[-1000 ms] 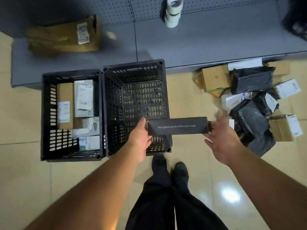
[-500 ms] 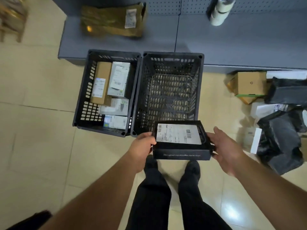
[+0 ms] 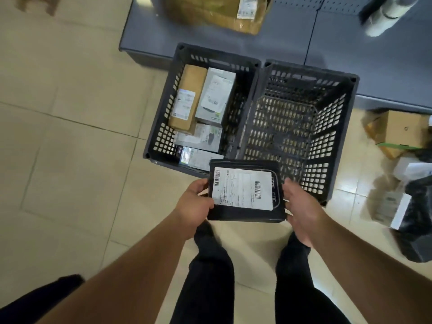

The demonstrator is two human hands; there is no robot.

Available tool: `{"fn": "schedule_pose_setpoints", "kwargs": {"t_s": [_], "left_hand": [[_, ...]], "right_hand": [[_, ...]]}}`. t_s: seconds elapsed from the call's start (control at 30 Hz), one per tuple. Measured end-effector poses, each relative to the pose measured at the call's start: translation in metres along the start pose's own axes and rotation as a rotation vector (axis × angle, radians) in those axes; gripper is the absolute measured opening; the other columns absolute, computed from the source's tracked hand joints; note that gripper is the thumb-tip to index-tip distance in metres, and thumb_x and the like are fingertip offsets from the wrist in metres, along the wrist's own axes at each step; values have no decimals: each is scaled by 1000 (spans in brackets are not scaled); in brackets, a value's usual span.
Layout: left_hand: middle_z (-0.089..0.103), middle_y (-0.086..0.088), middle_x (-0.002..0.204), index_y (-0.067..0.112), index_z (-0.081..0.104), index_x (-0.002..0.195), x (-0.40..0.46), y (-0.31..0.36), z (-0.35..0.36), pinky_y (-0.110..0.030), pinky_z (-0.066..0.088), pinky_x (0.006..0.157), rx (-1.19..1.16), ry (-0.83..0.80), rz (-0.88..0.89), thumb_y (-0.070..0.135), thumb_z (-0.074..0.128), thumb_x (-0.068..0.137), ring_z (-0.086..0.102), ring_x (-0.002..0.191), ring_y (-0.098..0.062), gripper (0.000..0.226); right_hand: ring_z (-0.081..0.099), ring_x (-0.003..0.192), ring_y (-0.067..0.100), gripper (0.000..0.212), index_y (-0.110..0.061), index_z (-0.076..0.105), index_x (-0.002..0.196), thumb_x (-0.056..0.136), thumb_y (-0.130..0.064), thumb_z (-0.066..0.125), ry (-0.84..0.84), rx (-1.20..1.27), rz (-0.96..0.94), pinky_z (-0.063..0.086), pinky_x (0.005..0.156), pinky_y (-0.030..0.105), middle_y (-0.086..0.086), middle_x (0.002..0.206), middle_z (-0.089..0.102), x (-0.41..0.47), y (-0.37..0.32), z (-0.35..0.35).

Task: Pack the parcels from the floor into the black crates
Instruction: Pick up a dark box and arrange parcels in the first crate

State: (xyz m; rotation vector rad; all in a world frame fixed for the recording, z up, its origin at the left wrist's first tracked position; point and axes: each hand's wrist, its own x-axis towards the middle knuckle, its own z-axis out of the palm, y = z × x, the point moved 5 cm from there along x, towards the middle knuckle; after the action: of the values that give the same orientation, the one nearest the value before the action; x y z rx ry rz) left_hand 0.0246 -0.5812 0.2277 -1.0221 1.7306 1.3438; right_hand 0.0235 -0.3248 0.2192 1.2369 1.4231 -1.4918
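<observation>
Risk, as judged from the present position: the black box (image 3: 245, 191) is held in the air above the near rims where the 2 crates meet, not inside either. The left hand (image 3: 195, 205) grips its left edge, thumb on top and fingers curled beneath. The right hand (image 3: 301, 211) lies with fingers straight against the right edge; whether it bears any weight cannot be told. If the left hand eases before the box has passed a rim, the box could tip toward its right side and fall to the floor (image 3: 70, 136) or land astride the shared wall. A box lowered flat onto that wall would catch on it instead of dropping in.

Containers:
1. Left crate (image 3: 161, 127): holds several parcels lying close together, namely a brown carton (image 3: 187, 99), a grey box (image 3: 216, 97) beside it, and 2 or more pale labelled packets nearer the person. Little bare bottom shows.
2. Right crate (image 3: 336, 127): nothing visible inside; the perforated bottom shows through.

More parcels (image 3: 402, 160) lie on the floor right of the crates, not yet packed.
</observation>
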Motion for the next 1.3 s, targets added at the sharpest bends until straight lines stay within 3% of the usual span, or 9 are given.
{"fn": "schedule_pose_setpoints", "kwargs": {"t_s": [0.1, 0.2, 0.3, 0.53, 0.7, 0.8, 0.9, 1.07, 1.3], "left_hand": [[69, 19, 115, 35, 61, 125, 7, 9, -48, -16, 53, 68, -12, -18, 12, 0, 63, 87, 68, 99, -3, 51], [71, 18, 111, 33, 60, 126, 18, 25, -89, -14, 52, 62, -12, -8, 28, 10, 63, 93, 69, 91, 0, 40], [73, 12, 108, 29, 60, 127, 32, 35, -118, -18, 50, 62, -27, 23, 19, 12, 61, 94, 69, 91, -4, 37], [70, 12, 107, 32, 57, 125, 70, 59, -144, -23, 49, 69, 16, 71, 9, 18, 60, 95, 64, 96, -8, 34], [70, 11, 108, 36, 58, 120, 109, 81, -148, -29, 56, 77, 100, 80, 32, 23, 61, 93, 66, 100, -12, 30], [71, 10, 108, 36, 59, 122, 138, 93, -149, -34, 58, 82, 147, 93, 41, 25, 60, 93, 68, 100, -16, 31], [71, 7, 108, 36, 57, 125, 167, 94, -153, -41, 60, 87, 187, 97, 9, 28, 63, 92, 69, 99, -19, 33], [67, 12, 100, 37, 52, 120, 213, 82, -160, -28, 56, 64, 244, 75, -19, 30, 62, 96, 66, 90, -11, 27], [65, 15, 103, 36, 43, 135, 266, 58, -166, -24, 47, 63, 366, -10, -24, 26, 66, 92, 62, 89, -4, 50]], "right_hand": [[62, 104, 12, 31, -31, 68, 99, 99, -55, 48, -2, 19, 7, 36, 114, 45, -12, 106, 72, -6, -1, 47], [56, 126, 20, 45, -28, 64, 126, 96, -59, 50, 19, 8, 18, 32, 117, 49, -4, 132, 65, -9, -7, 92], [67, 112, 16, 49, -29, 64, 128, 93, -60, 53, 19, -1, 28, 46, 102, 43, -6, 122, 71, -2, -16, 131], [57, 122, 27, 72, -34, 59, 132, 71, -73, 55, 15, -46, 50, 37, 111, 54, -4, 132, 63, 31, -47, 173], [59, 117, 23, 40, -46, 65, 103, 73, -67, 50, -15, -97, -1, 41, 108, 52, -10, 124, 66, 61, -65, 190], [59, 115, 24, 41, -47, 64, 105, 73, -69, 49, -21, -110, 9, 41, 107, 51, -9, 121, 66, 82, -68, 202], [55, 108, 27, 24, -55, 59, 91, 77, -72, 48, -4, -106, 51, 40, 98, 49, -10, 114, 62, 103, -64, 213], [49, 123, 27, 67, -52, 39, 139, 76, -72, 46, 45, -143, 45, 35, 94, 50, -7, 142, 53, 138, -60, 236], [50, 112, 28, 54, -46, 38, 143, 92, -64, 40, 111, -192, 94, 39, 92, 48, -3, 131, 52, 192, -47, 267]]}}
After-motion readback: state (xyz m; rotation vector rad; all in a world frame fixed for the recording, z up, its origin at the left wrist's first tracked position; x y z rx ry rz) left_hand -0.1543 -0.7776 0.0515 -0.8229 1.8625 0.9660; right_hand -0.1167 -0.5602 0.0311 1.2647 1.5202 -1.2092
